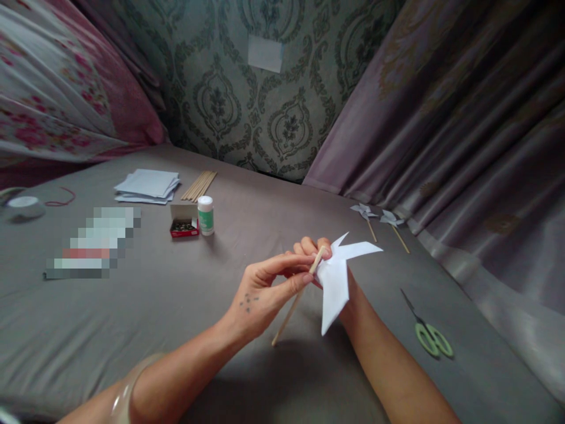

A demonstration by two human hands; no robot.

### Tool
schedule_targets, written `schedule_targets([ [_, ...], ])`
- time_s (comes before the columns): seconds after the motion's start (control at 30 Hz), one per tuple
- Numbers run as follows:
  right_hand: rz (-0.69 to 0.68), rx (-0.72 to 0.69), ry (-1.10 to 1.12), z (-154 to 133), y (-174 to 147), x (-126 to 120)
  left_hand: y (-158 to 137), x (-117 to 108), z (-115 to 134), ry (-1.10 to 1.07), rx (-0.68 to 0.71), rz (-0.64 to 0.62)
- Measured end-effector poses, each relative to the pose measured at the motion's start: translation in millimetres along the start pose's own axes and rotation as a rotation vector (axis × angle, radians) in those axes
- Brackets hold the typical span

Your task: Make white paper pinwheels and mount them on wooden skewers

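My left hand [260, 288] pinches a thin wooden stick [289, 315] near its upper end, thumb below and fingers above. The stick slants down to the left, its lower end close to the grey sheet. Behind a white paper pinwheel [336, 282], my right hand [315, 244] is closed on it, with curled fingers showing above and the rest of the hand hidden by the paper. The stick's top lies against the pinwheel's centre by the right fingers. Whether a pin joins the two cannot be made out.
Scissors [426, 330] with green handles lie at right. Two finished pinwheels [366, 213] rest near the curtain. Further back are a paper stack [148, 184], wooden sticks [199, 186], a red box of small pins [184, 228], a white-green bottle [205, 217] and a white roll [25, 206].
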State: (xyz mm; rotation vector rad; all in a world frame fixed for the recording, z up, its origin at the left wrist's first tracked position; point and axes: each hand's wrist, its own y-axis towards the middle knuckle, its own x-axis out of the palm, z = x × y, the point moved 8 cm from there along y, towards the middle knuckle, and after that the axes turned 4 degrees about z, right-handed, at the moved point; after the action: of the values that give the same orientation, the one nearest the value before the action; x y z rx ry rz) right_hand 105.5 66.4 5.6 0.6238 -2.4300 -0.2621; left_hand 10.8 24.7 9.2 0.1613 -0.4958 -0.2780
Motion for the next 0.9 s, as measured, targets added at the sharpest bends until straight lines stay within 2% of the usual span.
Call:
schedule_targets([
  [0.27, -0.016, -0.013, -0.013, -4.3, -0.2, 6.1, -0.1, -1.6, 1.2, 0.066, 0.027, 0.009],
  [0.47, 0.052, -0.021, -0.046, -6.5, 0.1, -1.4, 0.1, -1.5, 2.2, 0.093, 0.027, 0.009],
  [0.63, 0.089, 0.004, -0.052, -3.9, -1.2, -8.1, -0.5, -3.4, 4.1, 0.201, 0.02, 0.026],
  [0.9, 0.091, -0.012, -0.05, -5.1, -2.4, -12.3, -0.3, 1.2, 10.1, 0.358, 0.032, -0.04],
])
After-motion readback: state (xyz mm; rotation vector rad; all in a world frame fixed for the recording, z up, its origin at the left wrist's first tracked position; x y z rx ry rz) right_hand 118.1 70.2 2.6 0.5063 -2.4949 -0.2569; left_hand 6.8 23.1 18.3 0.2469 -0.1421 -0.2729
